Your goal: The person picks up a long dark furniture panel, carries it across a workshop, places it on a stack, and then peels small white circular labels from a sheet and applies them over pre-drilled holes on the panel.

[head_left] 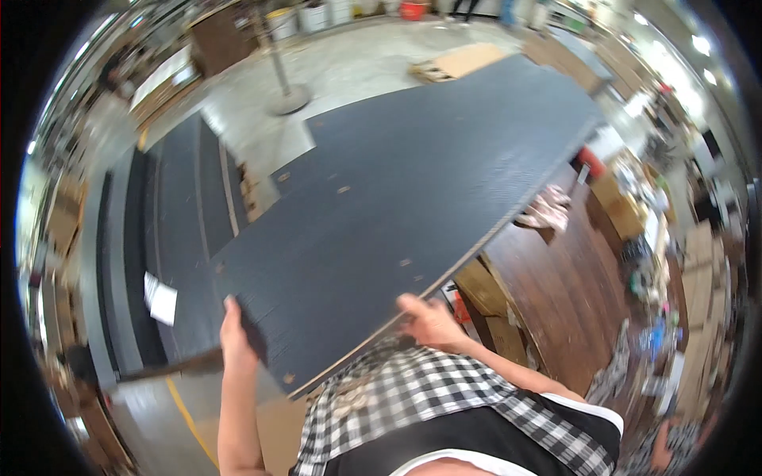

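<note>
A large dark grey panel (381, 182) stretches from near my body toward the far right, with a pale raw edge and several small wood-coloured cut-outs. My left hand (238, 337) grips its near left end, thumb up along the edge and the other fingers mostly hidden. On the long near edge, my right hand (432, 324) has its thumb on top and its fingers curled at the rim, slightly blurred. The panel is tilted and partly overlaps a stack of dark boards (178, 190) at the left. A white paper sheet (161, 299) lies on that stack.
To the right stands a brown wood-grain table (548, 278), with a crumpled cloth (548, 208) by the panel's edge. Cardboard boxes (504, 341) sit below. A pole on a round base (289, 100) and a low pale stack (456, 62) stand beyond. Another person's arm (661, 448) shows at lower right.
</note>
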